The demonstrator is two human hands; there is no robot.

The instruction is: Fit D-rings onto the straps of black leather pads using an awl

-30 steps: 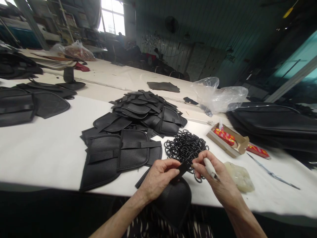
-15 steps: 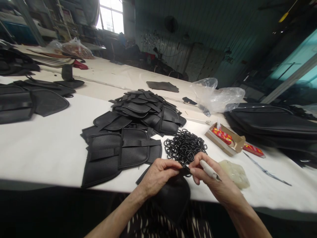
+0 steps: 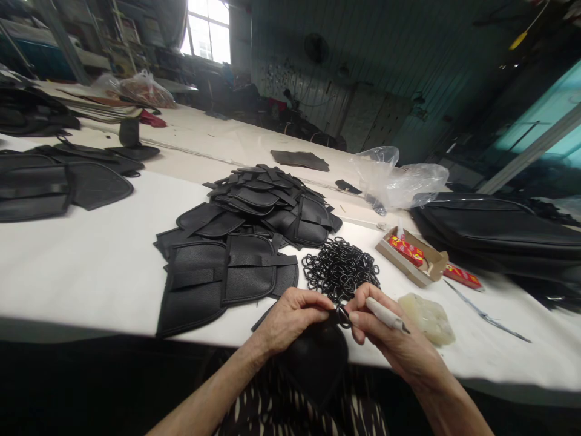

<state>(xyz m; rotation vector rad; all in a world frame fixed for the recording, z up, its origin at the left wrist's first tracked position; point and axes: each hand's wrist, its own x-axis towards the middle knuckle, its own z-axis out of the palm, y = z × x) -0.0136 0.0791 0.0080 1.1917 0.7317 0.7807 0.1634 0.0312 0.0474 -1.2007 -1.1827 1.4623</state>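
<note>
My left hand is closed on the strap end of a black leather piece that hangs over the near table edge. My right hand is pinched on a small black ring at that strap end. It also holds a white pen-like tool along its fingers. The two hands meet just in front of a heap of black rings. A stack of black leather pieces lies left of the hands, with a taller pile behind it.
A cardboard box with red packets and a pale waxy lump lie right of the rings. A thin metal tool, a clear plastic bag and a large black bag sit further right. More black pieces lie far left.
My right hand has moved left to meet the left hand, and the ring now sits at the strap end. The view has shifted slightly.
</note>
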